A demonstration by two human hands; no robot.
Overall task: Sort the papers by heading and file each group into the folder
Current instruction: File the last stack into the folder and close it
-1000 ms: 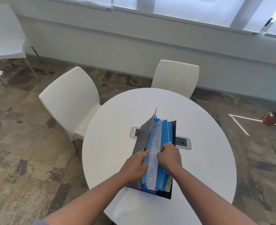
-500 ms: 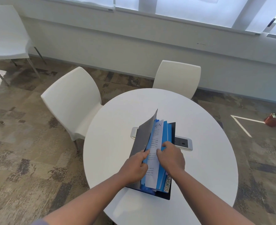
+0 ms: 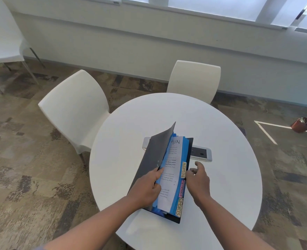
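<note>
**A Paper Goes Into the ADMIN Part of the Folder**

In the middle of the round white table (image 3: 123, 150) lies a dark folder (image 3: 189, 147), a little toward 6 o'clock, close to the person. Its grey front cover (image 3: 154, 156) is lifted up and leans toward 9 o'clock.

The left hand (image 3: 147, 188) grips the edge of the cover, with fingers curled around it and the thumb on top. I think it holds the cover up so the pages inside can be seen and reached. The right hand (image 3: 197, 179) is at the 3 o'clock side of the folder, right by the label tabs. Its fingers are loose and a bit bent, and it holds nothing. I cannot tell if it touches the tabs.

Inside the folder are blue dividers (image 3: 184, 152). On top of them lies a white printed paper (image 3: 172, 170) with hand-written letters at the far end. It sits just to the 9 o'clock side of the yellow ADMIN tab (image 3: 184, 169), so it looks like it is filed there.

There are 3 tabs down the edge. After ADMIN comes a pink tab (image 3: 181, 189) with a word that is hard to read, then a yellow SPORTS tab (image 3: 179, 207).

A white plate with power sockets (image 3: 201, 153) is set in the table, partly under the folder at 12 o'clock. 2 white chairs (image 3: 73, 109) stand near the table.
</note>
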